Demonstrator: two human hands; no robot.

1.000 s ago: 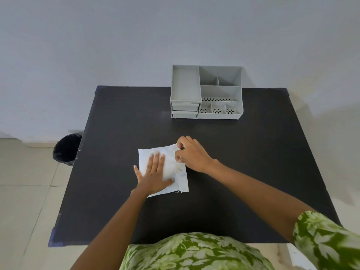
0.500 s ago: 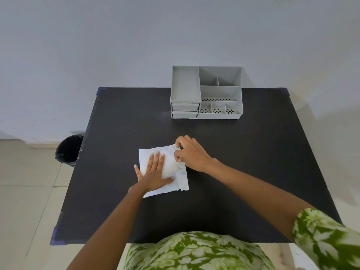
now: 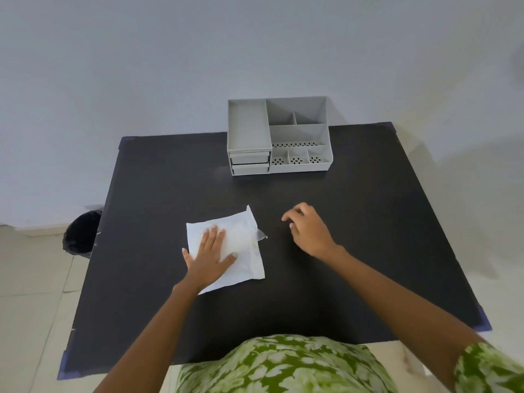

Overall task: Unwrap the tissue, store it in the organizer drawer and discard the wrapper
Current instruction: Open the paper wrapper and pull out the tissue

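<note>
Left hand [image 3: 211, 259] presses one tissue pack [image 3: 243, 245]; right hand [image 3: 307, 231] hovers empty.

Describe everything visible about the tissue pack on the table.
The tissue pack is a flat, roughly square white packet in a thin, slightly glossy wrapper, lying tilted on the black table, left of centre. Its far right corner sticks up, and a small greyish flap juts from its right edge. The left hand lies flat on it, fingers spread, covering its near left part. The right hand is apart from it, to the right. Whether it is opened cannot be told.
</note>
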